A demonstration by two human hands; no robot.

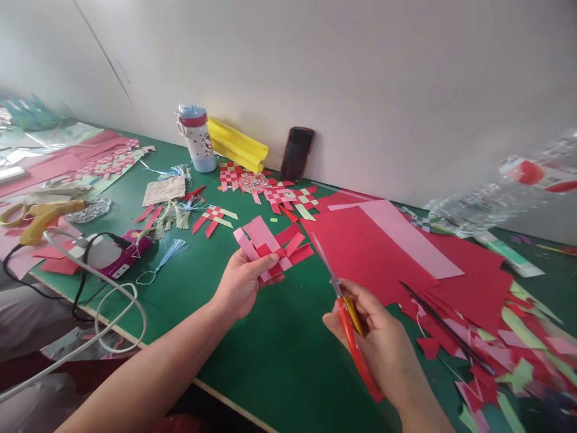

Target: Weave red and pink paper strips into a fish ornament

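On the green table (270, 361), a drink bottle (196, 139) stands at ten o'clock, yellow paper (237, 144) just beside it and a phone (296, 153) at twelve. Red sheets (374, 252) lie at three, a glue gun (40, 215) at nine, paper scraps (518, 355) at four.

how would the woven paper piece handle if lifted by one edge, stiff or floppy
Probably light: the left hand pinches the woven piece up by one edge. Its woven middle likely stays fairly flat, while the loose strip ends would bend. Thin paper, so it may crease or slip apart if squeezed.
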